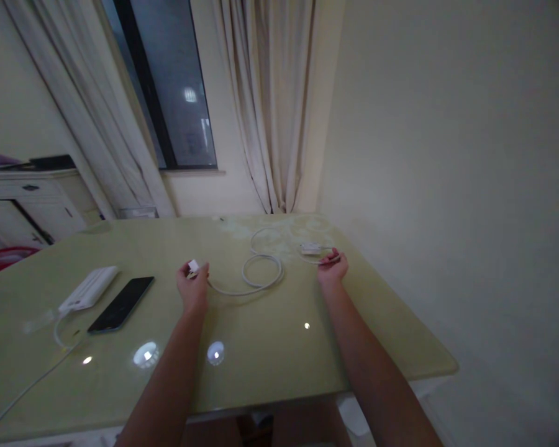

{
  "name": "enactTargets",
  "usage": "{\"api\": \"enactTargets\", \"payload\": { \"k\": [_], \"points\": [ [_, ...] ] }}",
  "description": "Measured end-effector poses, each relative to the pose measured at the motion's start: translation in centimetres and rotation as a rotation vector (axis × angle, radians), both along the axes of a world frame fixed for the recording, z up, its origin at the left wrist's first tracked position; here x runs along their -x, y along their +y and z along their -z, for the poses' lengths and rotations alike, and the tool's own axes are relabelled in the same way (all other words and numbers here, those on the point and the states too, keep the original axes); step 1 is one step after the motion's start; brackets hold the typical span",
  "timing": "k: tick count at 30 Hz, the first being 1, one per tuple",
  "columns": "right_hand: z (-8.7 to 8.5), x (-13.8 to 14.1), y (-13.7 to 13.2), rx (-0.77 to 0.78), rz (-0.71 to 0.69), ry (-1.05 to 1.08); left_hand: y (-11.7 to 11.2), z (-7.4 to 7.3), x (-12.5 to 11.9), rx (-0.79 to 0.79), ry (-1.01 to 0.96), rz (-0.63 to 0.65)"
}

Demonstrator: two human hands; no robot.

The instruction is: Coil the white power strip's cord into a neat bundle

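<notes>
A white cable (pixel 261 287) lies in a loose loop on the table between my hands. My left hand (pixel 193 287) is closed on the cable's white plug (pixel 194 266), which sticks up from between the fingers. At the right, my right hand (pixel 333 268) has its fingers closed round a thin stretch of the same cable. Just beyond those fingers a small white box-like adapter (pixel 310 248) rests on the table. Whether the cable runs into that adapter cannot be made out clearly.
A black phone (pixel 121 304) lies left of my left arm, beside a white power strip or similar block (pixel 88 288) with its own cord (pixel 32 385). The glossy table (pixel 270 354) meets the wall on the right. Curtains and a window stand behind it.
</notes>
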State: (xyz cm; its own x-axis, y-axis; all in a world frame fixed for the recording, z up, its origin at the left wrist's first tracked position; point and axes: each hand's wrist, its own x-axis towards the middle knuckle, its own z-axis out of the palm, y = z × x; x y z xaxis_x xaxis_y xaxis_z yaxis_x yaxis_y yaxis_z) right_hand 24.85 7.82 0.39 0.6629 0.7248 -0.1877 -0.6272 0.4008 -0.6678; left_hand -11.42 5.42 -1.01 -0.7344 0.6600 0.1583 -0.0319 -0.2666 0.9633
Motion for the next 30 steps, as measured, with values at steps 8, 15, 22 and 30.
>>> {"api": "enactTargets", "payload": {
  "k": [8,15,22,30],
  "points": [
    [-2.6,2.1,-1.4,-0.288,0.085,-0.345,-0.1,-0.1,-1.0,0.003,-0.207,0.264],
    [-9.1,1.2,-4.8,-0.342,0.670,-0.797,-0.6,-0.7,-2.4,-0.151,-0.288,0.543],
    [-18.9,-5.5,-7.7,-0.330,0.844,-1.274,-2.5,-3.3,-3.6,-0.273,0.104,0.271],
    [-28.4,-12.8,-11.2,0.043,0.047,-1.350,-5.0,-7.3,1.1,-0.416,-0.650,0.687]
  ]
}}
